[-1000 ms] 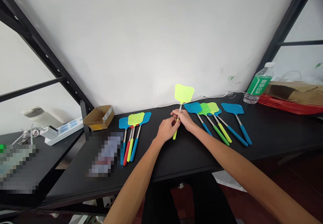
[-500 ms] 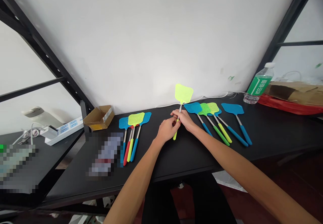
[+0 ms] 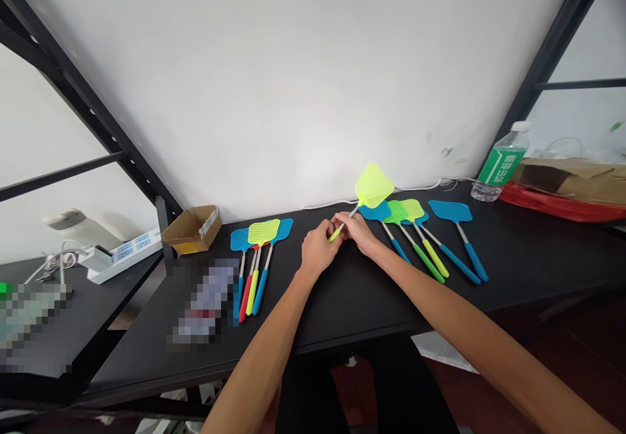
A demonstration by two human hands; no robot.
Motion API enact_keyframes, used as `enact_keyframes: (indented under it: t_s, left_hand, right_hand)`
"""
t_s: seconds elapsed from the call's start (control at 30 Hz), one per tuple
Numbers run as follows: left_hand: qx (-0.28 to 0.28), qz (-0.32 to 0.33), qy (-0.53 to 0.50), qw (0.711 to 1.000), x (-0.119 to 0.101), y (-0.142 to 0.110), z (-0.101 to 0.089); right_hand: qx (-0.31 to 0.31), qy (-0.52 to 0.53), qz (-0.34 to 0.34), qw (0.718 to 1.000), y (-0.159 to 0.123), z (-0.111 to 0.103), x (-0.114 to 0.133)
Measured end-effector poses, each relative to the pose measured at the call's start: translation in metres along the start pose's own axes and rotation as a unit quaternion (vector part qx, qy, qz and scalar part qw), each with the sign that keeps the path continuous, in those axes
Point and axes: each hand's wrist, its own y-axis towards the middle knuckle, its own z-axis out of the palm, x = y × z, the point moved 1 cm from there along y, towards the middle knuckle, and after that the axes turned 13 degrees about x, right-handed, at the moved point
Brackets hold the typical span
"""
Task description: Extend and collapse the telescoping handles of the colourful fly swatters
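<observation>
A yellow-green fly swatter [image 3: 373, 186] is held in both hands above the black table, its mesh head tilted up to the right. My left hand [image 3: 319, 246] is closed around its handle. My right hand [image 3: 356, 231] has its fingers on the metal shaft, partly hidden behind it. Just right of the hands lies a fanned row of swatters, among them a green one [image 3: 424, 255] and blue ones. A separate blue swatter [image 3: 452, 212] lies at the row's right end. To the left is another group with a yellow swatter [image 3: 264, 232] on top of blue and red ones.
An open cardboard box [image 3: 193, 231] stands at the table's back left, near a power strip [image 3: 137, 248]. A water bottle [image 3: 501, 163] and a brown package on red plastic [image 3: 557, 202] are at the right. A white cable [image 3: 325, 206] runs along the wall.
The held swatter has tipped clockwise, its head moving right over the blue swatter and its handle end rising left. My left hand has turned slightly with it.
</observation>
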Motion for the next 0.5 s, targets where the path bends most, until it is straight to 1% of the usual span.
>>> enact_keyframes:
  t_s: [0.23,0.33,0.5]
  left_hand:
    - [0.001,0.018,0.035,0.999,-0.0045,-0.0032,-0.0021]
    - [0.008,0.027,0.058,0.998,-0.0051,-0.0041,-0.0038]
    - [0.015,0.014,0.097,0.995,-0.0047,-0.0034,-0.0041]
  right_hand:
    - [0.011,-0.022,-0.024,0.999,-0.0005,-0.0003,0.0004]
    - [0.008,-0.022,-0.016,1.000,-0.0019,0.0004,0.0020]
    - [0.012,-0.020,-0.010,1.000,-0.0026,0.0012,0.0023]
